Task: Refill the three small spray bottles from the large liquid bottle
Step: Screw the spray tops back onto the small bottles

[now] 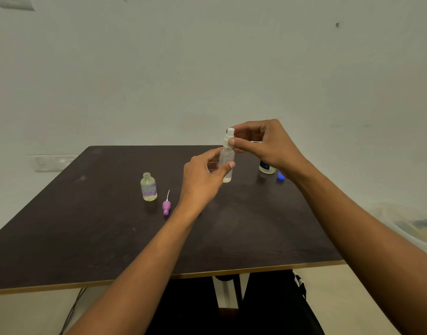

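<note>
1. Currently left hand [202, 175] is gripping clear spray bottle [226, 165] upright above table [86, 238].
2. Right hand [265, 143] is pinching its white sprayer top [229, 136].
3. Uncapped purple-label bottle [148, 187] is standing beside purple sprayer [166, 207].

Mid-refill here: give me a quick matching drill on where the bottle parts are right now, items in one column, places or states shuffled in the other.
Items:
1. Clear plastic spray bottle with white pump top
2. Small clear bottle with purple label
3. Purple spray pump with thin dip tube
4. Small blue cap

States:
A. Lying on the dark table, off its bottle
B. Standing open, neck bare
C. Held off the table, left hand on the body, right hand at the top
D. On the table beside the partly hidden bottle

Pairs: 1-C, 2-B, 3-A, 4-D
</note>
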`<action>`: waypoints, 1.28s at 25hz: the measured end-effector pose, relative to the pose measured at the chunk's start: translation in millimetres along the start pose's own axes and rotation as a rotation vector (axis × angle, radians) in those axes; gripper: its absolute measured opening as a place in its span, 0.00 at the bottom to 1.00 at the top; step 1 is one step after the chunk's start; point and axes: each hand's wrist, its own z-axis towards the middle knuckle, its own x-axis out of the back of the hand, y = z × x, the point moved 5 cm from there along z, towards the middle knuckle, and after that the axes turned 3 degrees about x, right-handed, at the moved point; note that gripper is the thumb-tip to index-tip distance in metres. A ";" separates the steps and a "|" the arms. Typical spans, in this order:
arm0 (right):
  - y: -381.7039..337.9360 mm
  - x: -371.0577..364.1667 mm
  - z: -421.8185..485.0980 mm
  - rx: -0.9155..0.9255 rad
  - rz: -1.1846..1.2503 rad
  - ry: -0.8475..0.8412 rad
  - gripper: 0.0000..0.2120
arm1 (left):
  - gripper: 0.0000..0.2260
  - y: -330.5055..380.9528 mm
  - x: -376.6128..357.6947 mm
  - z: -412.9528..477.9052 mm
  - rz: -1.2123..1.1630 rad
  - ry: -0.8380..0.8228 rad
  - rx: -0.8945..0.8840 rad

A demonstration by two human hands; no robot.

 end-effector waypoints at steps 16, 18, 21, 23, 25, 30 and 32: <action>-3.6 -1.8 1.8 -0.047 0.071 -0.066 0.20 | 0.20 5.2 3.8 -3.9 -0.024 0.000 -0.003; -7.6 -3.2 2.4 -0.040 0.164 -0.212 0.21 | 0.20 5.2 4.2 -4.3 -0.019 -0.006 -0.006; -10.2 -2.6 2.2 -0.018 0.151 -0.301 0.19 | 0.21 6.9 5.7 -5.3 -0.022 -0.014 -0.013; -9.3 1.0 4.3 -0.013 0.124 -0.233 0.18 | 0.21 9.1 6.3 -6.3 -0.033 -0.008 -0.018; -8.1 2.8 6.3 -0.018 0.085 -0.114 0.17 | 0.21 12.0 5.8 -6.6 -0.035 -0.003 -0.015; -9.4 -3.5 6.4 0.001 0.018 -0.044 0.18 | 0.22 14.5 6.4 -6.3 -0.040 -0.004 -0.016; -11.8 -2.0 6.9 -0.034 0.184 -0.123 0.18 | 0.21 14.5 7.0 -6.6 -0.044 -0.016 -0.014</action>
